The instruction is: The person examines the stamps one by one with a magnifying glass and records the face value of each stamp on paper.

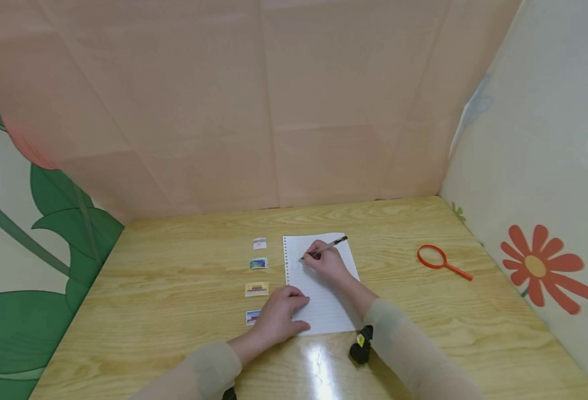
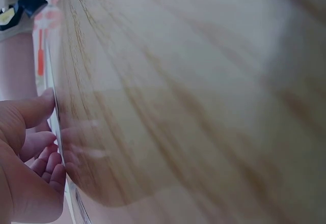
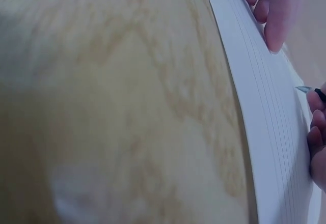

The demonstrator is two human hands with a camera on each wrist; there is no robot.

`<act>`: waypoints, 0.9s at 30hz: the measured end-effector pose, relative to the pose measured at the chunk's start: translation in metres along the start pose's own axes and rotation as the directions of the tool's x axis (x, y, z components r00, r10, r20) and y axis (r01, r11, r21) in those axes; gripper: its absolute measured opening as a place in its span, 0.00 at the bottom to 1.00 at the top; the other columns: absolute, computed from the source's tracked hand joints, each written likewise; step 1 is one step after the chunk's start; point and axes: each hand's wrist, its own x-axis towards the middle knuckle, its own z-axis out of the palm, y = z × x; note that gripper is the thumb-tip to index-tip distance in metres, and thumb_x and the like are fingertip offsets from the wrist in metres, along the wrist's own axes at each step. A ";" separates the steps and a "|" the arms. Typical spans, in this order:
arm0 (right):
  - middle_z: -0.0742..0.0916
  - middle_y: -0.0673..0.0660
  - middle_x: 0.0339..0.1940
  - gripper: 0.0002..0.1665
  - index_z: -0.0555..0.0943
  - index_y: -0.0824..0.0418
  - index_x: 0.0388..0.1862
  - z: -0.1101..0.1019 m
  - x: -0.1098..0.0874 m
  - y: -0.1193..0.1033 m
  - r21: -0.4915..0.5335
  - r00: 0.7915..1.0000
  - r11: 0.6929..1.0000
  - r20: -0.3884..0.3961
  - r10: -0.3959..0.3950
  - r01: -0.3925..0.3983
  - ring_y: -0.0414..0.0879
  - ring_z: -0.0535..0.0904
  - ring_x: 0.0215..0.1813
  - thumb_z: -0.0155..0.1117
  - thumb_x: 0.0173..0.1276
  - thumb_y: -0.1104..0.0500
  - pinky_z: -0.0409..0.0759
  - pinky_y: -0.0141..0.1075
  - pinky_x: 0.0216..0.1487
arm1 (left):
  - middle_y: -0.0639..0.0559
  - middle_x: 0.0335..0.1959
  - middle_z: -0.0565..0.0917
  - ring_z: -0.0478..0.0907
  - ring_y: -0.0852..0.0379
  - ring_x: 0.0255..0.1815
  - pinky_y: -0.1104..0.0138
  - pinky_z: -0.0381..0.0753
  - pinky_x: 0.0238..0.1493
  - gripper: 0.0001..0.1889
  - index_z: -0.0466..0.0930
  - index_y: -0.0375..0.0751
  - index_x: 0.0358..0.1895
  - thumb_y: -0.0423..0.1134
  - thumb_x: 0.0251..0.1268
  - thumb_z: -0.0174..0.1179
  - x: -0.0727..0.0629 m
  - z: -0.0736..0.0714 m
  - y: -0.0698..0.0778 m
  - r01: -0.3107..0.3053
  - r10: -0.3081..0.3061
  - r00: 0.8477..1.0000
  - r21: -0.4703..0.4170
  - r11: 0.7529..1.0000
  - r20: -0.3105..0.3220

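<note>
One sheet of lined paper (image 1: pixel 328 315) lies on the wooden table (image 1: pixel 174 278), its punched edge toward the person's left, under both hands. The right hand (image 1: pixel 328 262) pinches a dark-capped pen (image 1: pixel 335 243) between thumb and fingers, which are drawn in close round the barrel near the writing end. The pen slants across the upper half of the paper, its tip pointing down and to the left, out past the fingertips, and its back end leaning up to the right. From the right wrist the tip sits very close to the sheet, though the low angle makes it hard to say whether it touches. The left hand (image 1: pixel 280 316) holds nothing; it rests on the lower left part of the paper, thumb and forefinger spread apart with a strip of sheet between them.

Four small pictures stand in a column left of the paper: a pale one (image 1: pixel 259 243) at the far end, then a blue-green one (image 1: pixel 258 264), a yellow one (image 1: pixel 257 289), and a blue one (image 1: pixel 252 317) partly hidden by the left hand. Well apart on the right lies a red magnifying glass (image 1: pixel 458 271), its handle pointing toward the near right
</note>
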 end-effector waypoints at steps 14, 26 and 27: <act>0.79 0.49 0.22 0.02 0.79 0.62 0.31 -0.003 0.000 0.003 0.022 1.000 1.000 -0.007 0.017 -0.017 0.40 0.71 0.25 0.64 0.59 0.66 0.67 0.28 0.26 | 0.50 0.52 0.79 0.73 0.53 0.53 0.60 0.71 0.60 0.28 0.83 0.37 0.57 0.45 0.53 0.76 0.000 0.001 0.000 -0.007 0.007 1.000 -0.009 1.000 -0.003; 0.80 0.51 0.23 0.03 0.80 0.64 0.33 -0.008 -0.002 0.002 0.099 0.995 0.991 -0.032 0.095 -0.091 0.40 0.71 0.24 0.64 0.60 0.65 0.68 0.27 0.24 | 0.50 0.52 0.79 0.74 0.53 0.53 0.61 0.71 0.59 0.28 0.83 0.37 0.57 0.45 0.52 0.76 -0.001 0.001 -0.001 -0.021 0.021 1.000 -0.001 1.000 -0.012; 0.80 0.51 0.23 0.03 0.80 0.64 0.33 -0.008 -0.003 0.002 0.100 0.995 0.991 -0.032 0.097 -0.093 0.40 0.71 0.24 0.64 0.60 0.65 0.68 0.28 0.24 | 0.50 0.52 0.79 0.74 0.53 0.53 0.61 0.71 0.59 0.28 0.83 0.37 0.57 0.45 0.53 0.76 -0.001 0.000 -0.001 -0.021 0.021 1.000 0.000 1.000 -0.012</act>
